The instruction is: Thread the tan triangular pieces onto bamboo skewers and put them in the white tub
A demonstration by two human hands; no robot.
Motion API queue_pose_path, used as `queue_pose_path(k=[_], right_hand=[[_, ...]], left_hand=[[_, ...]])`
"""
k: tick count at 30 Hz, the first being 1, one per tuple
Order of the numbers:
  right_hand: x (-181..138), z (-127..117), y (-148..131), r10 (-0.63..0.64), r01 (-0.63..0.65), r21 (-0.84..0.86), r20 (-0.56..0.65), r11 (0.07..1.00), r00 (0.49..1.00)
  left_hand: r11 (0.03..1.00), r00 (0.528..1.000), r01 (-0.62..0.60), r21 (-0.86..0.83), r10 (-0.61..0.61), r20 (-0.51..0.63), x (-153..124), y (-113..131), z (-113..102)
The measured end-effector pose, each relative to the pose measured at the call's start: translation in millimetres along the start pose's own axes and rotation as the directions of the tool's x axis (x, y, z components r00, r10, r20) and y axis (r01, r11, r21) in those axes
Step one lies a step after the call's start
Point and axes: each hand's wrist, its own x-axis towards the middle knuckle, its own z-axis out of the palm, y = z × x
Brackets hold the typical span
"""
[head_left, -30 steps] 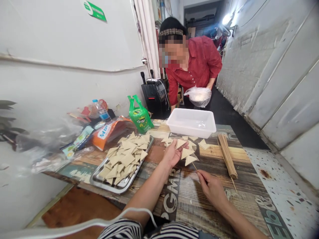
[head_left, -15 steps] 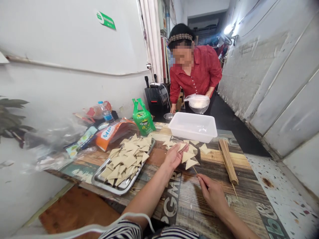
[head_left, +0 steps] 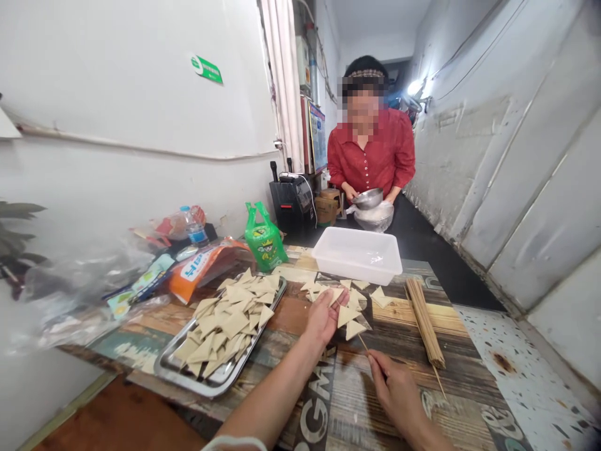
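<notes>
Over the table (head_left: 361,382), the left hand (head_left: 323,316) stretches out palm up, fingers curled around a triangle; the right hand (head_left: 394,379), nearer the body, pinches a skewer (head_left: 362,341). Triangles (head_left: 354,329) on its tip sit beside the left hand.

A plastic tub (head_left: 352,269) sits toward the far end of the table (head_left: 357,382). Before it are loose food triangles (head_left: 348,313), the left hand (head_left: 323,317) and the right hand (head_left: 399,388). Left of it stands a carrier bag (head_left: 266,245); left and nearer, a tray (head_left: 213,388) heaped with triangles. Right and nearer, a skewer bundle (head_left: 425,322). Behind it, a person (head_left: 370,160) with bowls (head_left: 369,199).
</notes>
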Motion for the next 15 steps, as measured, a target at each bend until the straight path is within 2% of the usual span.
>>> queue_pose_path(k=[6,15], right_hand=[[2,5,0,0.012,-0.012,-0.015,-0.015,1.0,1.0],[5,7,-2,-0.052,0.047,-0.133,-0.038,0.99,0.998]], left_hand=[[1.0,1.0,0.025,0.014,-0.025,-0.008,-4,-5,-3],[0.983,0.994,0.112,0.145,-0.11,-0.024,-12,-8,0]])
